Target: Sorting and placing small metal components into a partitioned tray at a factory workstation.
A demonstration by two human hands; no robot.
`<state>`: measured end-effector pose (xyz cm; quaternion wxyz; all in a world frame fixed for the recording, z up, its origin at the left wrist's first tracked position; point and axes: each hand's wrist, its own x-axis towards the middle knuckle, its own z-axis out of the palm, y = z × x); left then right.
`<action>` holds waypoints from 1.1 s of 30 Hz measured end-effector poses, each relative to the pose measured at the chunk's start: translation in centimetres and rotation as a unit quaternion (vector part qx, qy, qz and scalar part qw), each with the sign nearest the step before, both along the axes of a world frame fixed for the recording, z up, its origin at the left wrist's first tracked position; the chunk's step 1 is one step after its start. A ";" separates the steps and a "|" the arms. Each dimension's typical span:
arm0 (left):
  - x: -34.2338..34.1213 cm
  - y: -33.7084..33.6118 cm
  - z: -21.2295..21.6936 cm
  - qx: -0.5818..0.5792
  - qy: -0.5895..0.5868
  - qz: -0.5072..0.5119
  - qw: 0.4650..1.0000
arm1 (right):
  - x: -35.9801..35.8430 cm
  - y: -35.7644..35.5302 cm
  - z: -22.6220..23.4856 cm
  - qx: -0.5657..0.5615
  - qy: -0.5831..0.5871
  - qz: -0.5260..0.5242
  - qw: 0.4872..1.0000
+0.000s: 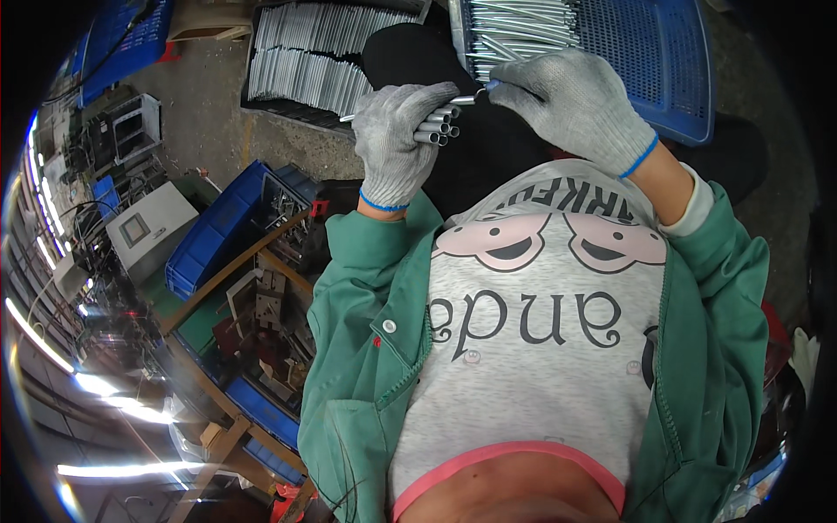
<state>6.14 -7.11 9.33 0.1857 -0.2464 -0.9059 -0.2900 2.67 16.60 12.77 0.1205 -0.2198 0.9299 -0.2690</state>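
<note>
My left hand (392, 139), in a grey knit glove with a blue cuff edge, is closed around a bundle of short metal tubes (438, 131). Their hollow ends face right, and one tube sticks out beyond the others. Close to that tube's end, my right hand (571, 109), gloved the same way, pinches a small thing with a bluish part (493, 84); its kind is too small to tell. A dark crate (301, 122) beyond my left hand holds rows of silver tubes. More tubes lie in a blue plastic basket (645, 44) beyond my right hand.
My dark-clad leg (418, 65) lies between crate and basket. To the left stand a blue bin (218, 235), a grey control box (153, 225) and a wooden-framed bench (231, 279) with metal parts. Another blue crate (126, 44) is at the far left.
</note>
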 end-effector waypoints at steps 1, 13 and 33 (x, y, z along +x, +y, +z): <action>0.1 0.0 0.0 0.000 -0.001 0.000 1.000 | 0.1 0.0 -0.1 0.000 -0.001 0.000 1.000; 0.7 0.0 0.5 -0.017 -0.020 0.016 1.000 | 0.2 -0.3 -0.9 -0.036 -0.005 0.009 0.999; 0.7 -1.0 -0.1 -0.012 -0.177 0.042 0.983 | 0.7 0.7 -0.7 -0.110 0.029 -0.007 0.993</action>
